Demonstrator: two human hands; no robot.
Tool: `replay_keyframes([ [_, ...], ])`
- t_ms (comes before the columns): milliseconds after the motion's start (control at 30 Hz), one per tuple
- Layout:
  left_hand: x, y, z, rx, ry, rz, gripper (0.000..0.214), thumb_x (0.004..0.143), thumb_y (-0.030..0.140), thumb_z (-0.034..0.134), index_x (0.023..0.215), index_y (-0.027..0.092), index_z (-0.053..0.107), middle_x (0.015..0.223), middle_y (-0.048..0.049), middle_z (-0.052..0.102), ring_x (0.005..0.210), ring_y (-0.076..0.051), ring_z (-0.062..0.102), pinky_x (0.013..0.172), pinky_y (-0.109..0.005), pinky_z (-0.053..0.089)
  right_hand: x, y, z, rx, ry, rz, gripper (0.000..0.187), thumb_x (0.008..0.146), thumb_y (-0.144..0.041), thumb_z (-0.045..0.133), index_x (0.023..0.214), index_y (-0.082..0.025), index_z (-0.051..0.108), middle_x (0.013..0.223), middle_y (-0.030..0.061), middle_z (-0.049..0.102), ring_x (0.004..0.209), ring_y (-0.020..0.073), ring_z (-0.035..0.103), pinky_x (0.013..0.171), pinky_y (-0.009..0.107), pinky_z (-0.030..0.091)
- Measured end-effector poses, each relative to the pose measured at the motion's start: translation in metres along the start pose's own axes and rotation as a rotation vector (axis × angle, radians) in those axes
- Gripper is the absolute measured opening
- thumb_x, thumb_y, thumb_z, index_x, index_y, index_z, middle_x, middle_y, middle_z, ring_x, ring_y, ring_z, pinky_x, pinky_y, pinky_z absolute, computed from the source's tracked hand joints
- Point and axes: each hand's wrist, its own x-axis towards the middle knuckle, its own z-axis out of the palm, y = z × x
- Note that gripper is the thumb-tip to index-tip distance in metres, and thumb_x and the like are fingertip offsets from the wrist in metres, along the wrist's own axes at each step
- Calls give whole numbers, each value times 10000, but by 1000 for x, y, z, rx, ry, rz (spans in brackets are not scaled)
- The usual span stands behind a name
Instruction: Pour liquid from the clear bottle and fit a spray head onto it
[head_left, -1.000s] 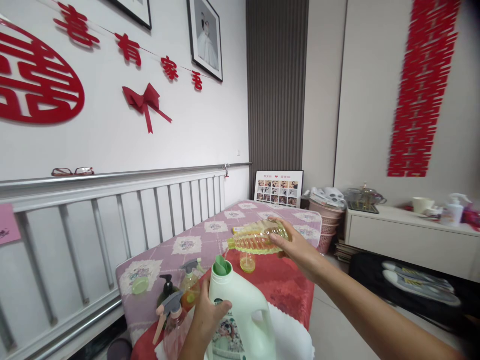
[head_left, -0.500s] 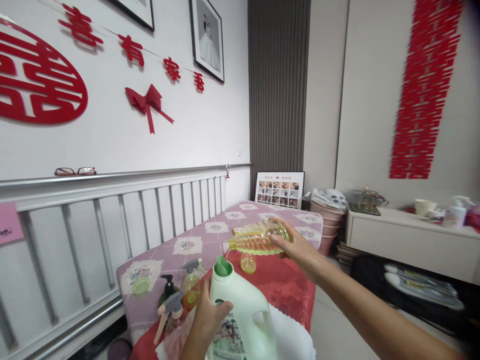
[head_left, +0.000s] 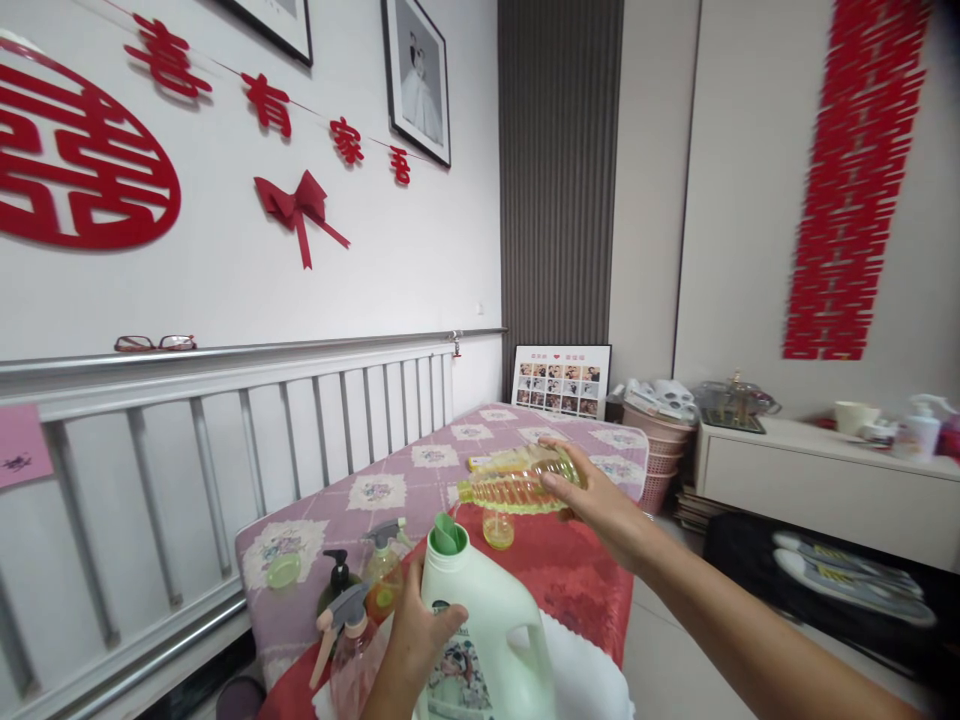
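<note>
My left hand (head_left: 426, 630) is wrapped round the side of a pale green detergent jug (head_left: 491, 610), which stands uncapped with a green spout showing in its neck. In my right hand (head_left: 577, 485) is a clear yellowish plastic bottle (head_left: 510, 490), tipped on its side with its mouth pointing left. That mouth hovers just above and right of the jug's opening, apart from it. Whether liquid flows from it I cannot tell. Left of the jug stand a pink spray bottle (head_left: 354, 650), a yellow spray bottle (head_left: 385, 570) and a dark pump bottle (head_left: 337, 580).
A light green cap (head_left: 283, 570) lies on the purple patterned tablecloth (head_left: 360, 525). Behind the jug a small yellow-bottomed container (head_left: 498, 530) sits on red cloth (head_left: 577, 570). A white radiator (head_left: 262, 430) runs along the left; a low cabinet (head_left: 817, 480) is at right.
Hands, jug and bottle keep nearly the same places. The bottle's tilt looks slightly changed, and the whole view has shifted a little.
</note>
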Motion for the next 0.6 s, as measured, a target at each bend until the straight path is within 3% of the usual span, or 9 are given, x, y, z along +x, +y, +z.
replay_keyframes([
  [167, -1, 1, 1, -32, -20, -34, 1151, 478, 669, 778, 1363, 99, 314, 1185, -224, 662, 1013, -360, 666, 905, -460, 502, 0, -1, 1, -5, 10, 6, 649, 772, -589, 627, 1324, -307, 431, 1263, 77, 526, 987, 241, 547, 627, 277, 467],
  [367, -1, 6, 1, 0, -3, -24, 1091, 496, 652, 774, 1357, 131, 354, 1254, -201, 631, 1117, -359, 620, 964, -438, 464, -1, -2, -1, -17, 8, 20, 663, 771, -601, 623, 1332, -310, 425, 1318, 83, 495, 1028, 257, 547, 656, 300, 483],
  [600, 0, 4, 2, -18, -13, -39, 1137, 466, 703, 765, 1358, 136, 348, 1220, -194, 645, 1071, -351, 644, 914, -426, 500, 0, -1, 1, -16, 1, 12, 637, 781, -590, 614, 1323, -310, 429, 1298, 77, 505, 1044, 261, 548, 651, 296, 479],
])
